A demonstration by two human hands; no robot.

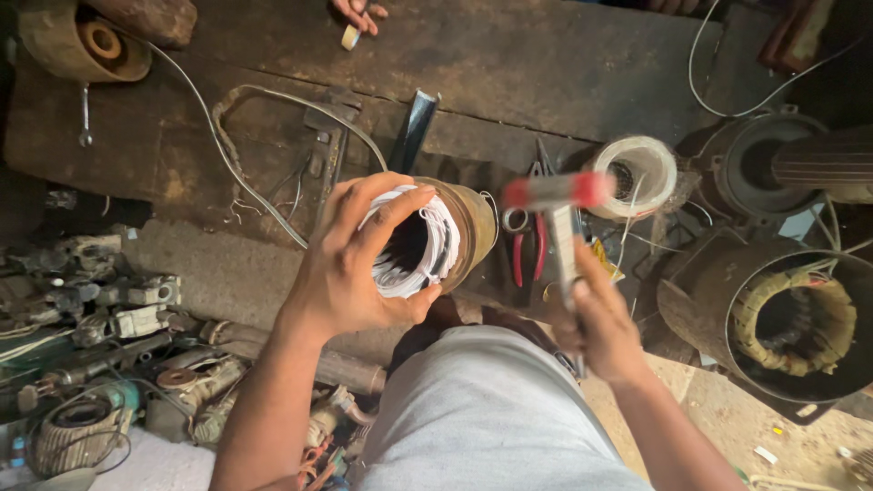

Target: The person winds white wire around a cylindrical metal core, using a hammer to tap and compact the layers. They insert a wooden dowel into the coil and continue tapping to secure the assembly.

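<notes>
Left hand [350,264] fingers clamp motor core [436,238]; right hand [596,323] fist grips hammer [559,195]. Risk: glancing blow tears white slot paper [427,250], strikes fingertips.

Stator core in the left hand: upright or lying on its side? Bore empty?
On its side: the stator core has its open end facing the camera, gripped by the left hand. Slots hold white insulation paper; the bore centre looks dark and empty.

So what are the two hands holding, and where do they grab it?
The left hand grips the open end of a brown metal cylinder, fingers over its white paper lining. The right hand holds a small hammer by the lower part of its handle.
</notes>
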